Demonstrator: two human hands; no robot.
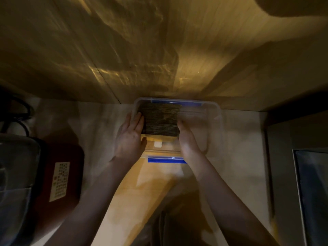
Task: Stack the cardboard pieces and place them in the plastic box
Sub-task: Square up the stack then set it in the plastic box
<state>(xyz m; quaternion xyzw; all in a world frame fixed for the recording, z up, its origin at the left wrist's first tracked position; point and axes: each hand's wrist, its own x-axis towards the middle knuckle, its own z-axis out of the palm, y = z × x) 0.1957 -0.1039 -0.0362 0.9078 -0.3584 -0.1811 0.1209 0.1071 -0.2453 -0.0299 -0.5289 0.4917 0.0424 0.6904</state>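
A stack of cardboard pieces (pixel 160 119) stands on edge inside a clear plastic box (pixel 215 110) with blue clips, in its left half, so that I see the ribbed edges of the pieces. My left hand (pixel 130 137) presses flat against the stack's left side. On the right side my right hand (pixel 188 139) presses in the same way. The stack is squeezed between both palms, fingers extended. The frame is dim and slightly blurred.
The box sits against a wooden wall (pixel 159 50) on a pale surface. A dark red appliance (pixel 58 174) with a label and a clear lid (pixel 16 166) lies at the left. A grey cabinet edge (pixel 284 166) stands at the right. A blue clip (pixel 166 159) marks the box's near rim.
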